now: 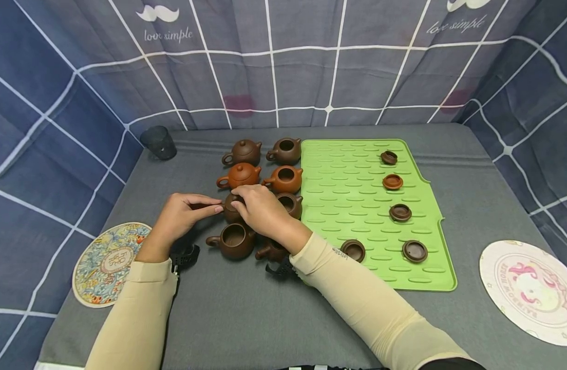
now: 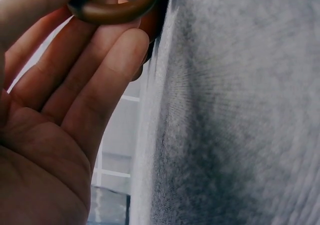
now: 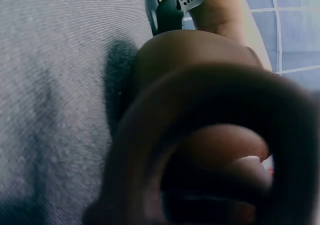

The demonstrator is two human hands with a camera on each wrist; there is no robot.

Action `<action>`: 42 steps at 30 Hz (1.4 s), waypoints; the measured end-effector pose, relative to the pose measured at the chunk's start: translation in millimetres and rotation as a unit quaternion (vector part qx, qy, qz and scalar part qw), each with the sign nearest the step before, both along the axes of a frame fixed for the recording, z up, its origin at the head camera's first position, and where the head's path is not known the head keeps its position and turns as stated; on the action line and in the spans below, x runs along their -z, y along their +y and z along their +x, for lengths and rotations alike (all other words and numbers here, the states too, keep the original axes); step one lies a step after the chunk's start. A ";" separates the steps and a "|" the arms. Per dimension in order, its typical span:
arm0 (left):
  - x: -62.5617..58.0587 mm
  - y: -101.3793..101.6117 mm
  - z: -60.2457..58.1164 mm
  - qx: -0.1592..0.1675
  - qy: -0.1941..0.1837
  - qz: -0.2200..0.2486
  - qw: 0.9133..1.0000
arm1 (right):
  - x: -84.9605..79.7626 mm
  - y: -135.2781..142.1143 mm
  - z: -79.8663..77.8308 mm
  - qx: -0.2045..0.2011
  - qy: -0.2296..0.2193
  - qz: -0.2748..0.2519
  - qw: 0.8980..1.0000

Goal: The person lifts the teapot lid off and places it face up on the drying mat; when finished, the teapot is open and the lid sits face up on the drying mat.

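Note:
A small dark brown teapot [image 1: 231,214] stands third from the back in the left column. My left hand [image 1: 179,218] pinches its handle between thumb and fingers; that handle [image 2: 117,12] shows at the top of the left wrist view. From the other side my right hand [image 1: 267,208] reaches over the pot, its fingertips gripping the lid, which they mostly hide. Just in front sits a lidless brown teapot [image 1: 237,241]. Under my right wrist another brown teapot [image 1: 269,252] is partly covered. A blurred teapot handle [image 3: 150,135] fills the front of the right wrist view.
Two lidded teapots, one dark [image 1: 243,152] and one orange [image 1: 241,175], stand behind. Beside them are lidless ones, including an orange teapot [image 1: 283,179]. Several lids, one reddish [image 1: 393,181], lie on a green mat [image 1: 329,205]. A dark cup [image 1: 159,143] stands back left; round mats flank both sides.

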State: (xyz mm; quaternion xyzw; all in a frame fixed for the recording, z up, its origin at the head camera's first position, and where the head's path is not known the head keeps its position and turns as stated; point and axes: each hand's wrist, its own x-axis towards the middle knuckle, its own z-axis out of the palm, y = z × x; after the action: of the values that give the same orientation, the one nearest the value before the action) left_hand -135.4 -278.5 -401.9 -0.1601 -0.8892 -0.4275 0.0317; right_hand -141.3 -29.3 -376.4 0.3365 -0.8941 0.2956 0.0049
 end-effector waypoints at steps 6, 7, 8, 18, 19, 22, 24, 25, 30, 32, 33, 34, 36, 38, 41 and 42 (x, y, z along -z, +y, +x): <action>1.3 -0.3 -0.3 -0.004 0.004 -0.002 1.000 | 3.3 0.1 -2.6 0.000 0.022 -0.018 1.000; 1.5 -0.4 -0.3 -0.005 0.004 -0.002 1.000 | 3.4 0.3 -3.1 -0.003 0.027 -0.022 0.999; 1.7 -0.2 -0.4 -0.005 0.004 -0.001 1.000 | 3.4 0.7 -3.6 -0.006 0.032 -0.025 0.999; 2.4 -0.5 -0.9 -0.008 0.008 -0.016 1.000 | -3.1 4.6 -1.1 -0.056 0.082 -0.117 0.988; 1.9 -0.3 -0.6 -0.009 0.008 -0.016 1.000 | -5.3 5.6 -0.1 -0.059 0.080 -0.130 0.987; 1.3 0.4 0.1 -0.009 0.006 -0.011 1.000 | -13.6 10.8 3.2 -0.063 0.057 -0.172 0.981; 1.0 0.9 0.6 -0.007 0.002 -0.004 1.000 | -19.1 16.6 4.7 -0.060 0.034 -0.191 0.979; 0.9 1.1 0.9 -0.006 0.000 -0.001 1.000 | -21.3 20.1 5.2 -0.058 0.021 -0.199 0.978; 1.4 1.1 0.9 -0.004 -0.003 0.005 1.000 | -25.6 43.0 2.9 -0.063 -0.070 -0.231 0.968; 1.6 0.7 0.8 -0.007 -0.003 0.004 1.000 | -25.2 53.3 0.7 -0.076 -0.100 -0.235 0.964; 1.6 0.5 0.9 -0.010 -0.003 0.002 1.000 | -25.2 58.6 -0.2 -0.084 -0.113 -0.236 0.962; 1.5 0.5 1.1 -0.011 -0.004 0.001 1.000 | -25.4 63.9 -1.0 -0.089 -0.120 -0.233 0.961; 1.3 0.4 1.2 -0.013 -0.005 0.001 1.000 | -25.0 74.5 -2.3 -0.098 -0.131 -0.229 0.959; 1.3 0.6 1.5 -0.013 -0.006 0.001 1.000 | -25.1 84.6 -3.1 -0.097 -0.134 -0.229 0.959; 1.9 0.9 1.5 -0.012 -0.006 0.001 1.000 | -24.6 99.8 -4.0 -0.093 -0.179 -0.270 0.942; 2.1 1.2 1.3 -0.012 -0.005 0.001 1.000 | -24.3 105.7 -4.2 -0.089 -0.199 -0.289 0.932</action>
State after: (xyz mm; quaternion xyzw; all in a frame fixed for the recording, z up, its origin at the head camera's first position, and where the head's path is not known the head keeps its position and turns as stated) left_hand -134.0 -277.2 -404.0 -0.1470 -0.8906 -0.4292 0.0324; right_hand -145.6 76.4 -352.1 0.3328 -0.7191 0.6014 -0.1022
